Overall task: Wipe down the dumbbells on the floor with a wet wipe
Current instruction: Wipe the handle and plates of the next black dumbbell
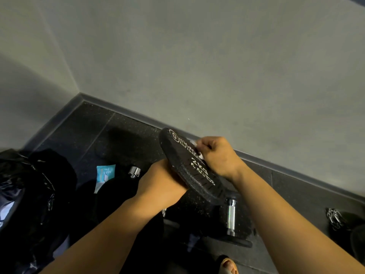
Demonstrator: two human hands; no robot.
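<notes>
Left hand: the left hand (160,182) comes up from the lower left with the forearm bare and the back of the hand facing the camera. It's tucked in under the near-left edge of the black round weight plate (194,176) with white "2 KG" lettering.
Left grip: it's got hold of the weight plate from underneath and is holding it up off the floor. The fingers are hidden behind the plate, so how tightly they wrap can't be told.
Right hand: the right hand (217,155) reaches in from the lower right with the wrist bent, knuckles up and fingers curled down onto the lettered face.
Right grip: bunched around a crumpled white wet wipe (194,144), pressing it against the plate. Only little bits of the wipe poke out by the fingers.
Plate: tilted, with the lettered side up and to the right. It sits between the two hands, and its far end is up near the grey skirting.
Dumbbell: a dumbbell with a chrome handle and black ends (230,216) lies on the dark speckled rubber floor (88,131), right below the raised plate and not touching either hand.
Other stuff: a teal wipe sachet (104,174) and a small chrome collar (134,172) sit on the floor left of the left hand. There's a shiny black plastic bag (29,194) at the far left and a metal chain (334,218) at the far right.
</notes>
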